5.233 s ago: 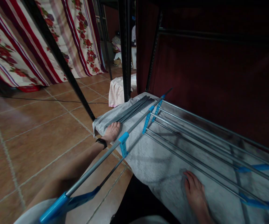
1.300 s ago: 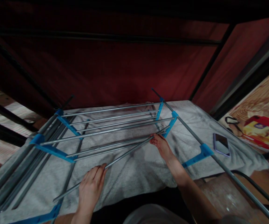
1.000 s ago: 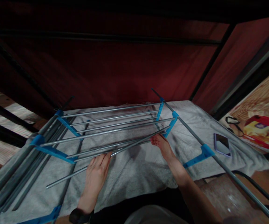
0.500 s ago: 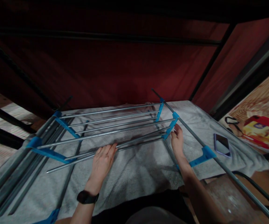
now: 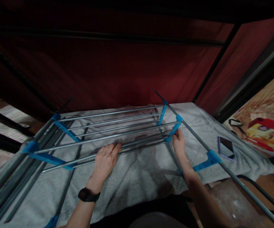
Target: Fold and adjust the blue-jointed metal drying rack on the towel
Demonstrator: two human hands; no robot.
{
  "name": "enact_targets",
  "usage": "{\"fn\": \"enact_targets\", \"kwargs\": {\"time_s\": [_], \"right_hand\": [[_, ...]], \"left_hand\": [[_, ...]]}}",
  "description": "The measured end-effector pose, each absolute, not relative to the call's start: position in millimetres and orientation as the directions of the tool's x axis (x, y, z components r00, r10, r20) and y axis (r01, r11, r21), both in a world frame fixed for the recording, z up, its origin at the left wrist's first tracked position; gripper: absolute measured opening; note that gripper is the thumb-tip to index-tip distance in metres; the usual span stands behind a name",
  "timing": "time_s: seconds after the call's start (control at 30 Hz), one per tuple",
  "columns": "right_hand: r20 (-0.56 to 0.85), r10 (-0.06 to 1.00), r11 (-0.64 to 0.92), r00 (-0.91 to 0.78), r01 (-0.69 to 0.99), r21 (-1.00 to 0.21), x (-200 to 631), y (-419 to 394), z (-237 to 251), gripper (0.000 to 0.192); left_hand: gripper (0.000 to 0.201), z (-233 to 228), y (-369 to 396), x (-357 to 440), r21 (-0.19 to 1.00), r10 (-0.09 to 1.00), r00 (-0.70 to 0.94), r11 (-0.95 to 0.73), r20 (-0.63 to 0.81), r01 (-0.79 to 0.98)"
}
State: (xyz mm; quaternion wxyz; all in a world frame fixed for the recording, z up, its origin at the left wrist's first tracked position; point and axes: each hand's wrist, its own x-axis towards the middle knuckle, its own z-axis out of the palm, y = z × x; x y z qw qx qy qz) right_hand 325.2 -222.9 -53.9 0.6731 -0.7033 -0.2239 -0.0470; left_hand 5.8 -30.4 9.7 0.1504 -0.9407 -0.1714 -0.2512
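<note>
The right hand [image 5: 179,146] has closed on a bracket [image 5: 176,125], the left hand [image 5: 105,161] gripping a rod [image 5: 84,158] palm-down.

My left hand [image 5: 106,159], wearing a dark watch [image 5: 89,195], is curled over a metal rod [image 5: 58,166] of the rack [image 5: 113,136]. With my right hand [image 5: 179,144] I touch the right blue bracket [image 5: 177,125]. On the grey blanket [image 5: 132,177], a phone [image 5: 226,147] lies to the right.

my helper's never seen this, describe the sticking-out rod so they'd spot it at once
Find the gray blanket bearing a blue-and-silver rack. At the rack's near side is the person's left hand. The rod runs left from under that hand, its end overshooting the blue bracket where its neighbours stop.
</note>
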Motion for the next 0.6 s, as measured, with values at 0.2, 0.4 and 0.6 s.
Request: {"fn": "enact_targets", "kwargs": {"time_s": [0.2, 0.4, 0.6], "right_hand": [[0.354, 0.249, -0.015, 0.902, 0.369, -0.929, 324.6, -223.2, -55.4, 0.053], [0.382, 0.27, 0.019, 0.884, 0.392, -0.92, 323.9, -224.1, -53.8, 0.054], [0.353, 0.26, -0.015, 0.899, 0.369, -0.929, 322.9, -224.1, -52.9, 0.055]], "left_hand": [[0.031, 5.5, -26.8, 7.8, -0.184, 0.254, 0.809, -0.897, 0.53, 0.402], [0.033, 4.0, -24.0, 9.0, -0.142, 0.263, 0.811, -0.911, 0.523, 0.386], [0.032, 3.1, -18.4, 8.7, -0.166, 0.225, 0.813, -0.917, 0.537, 0.363]]}}
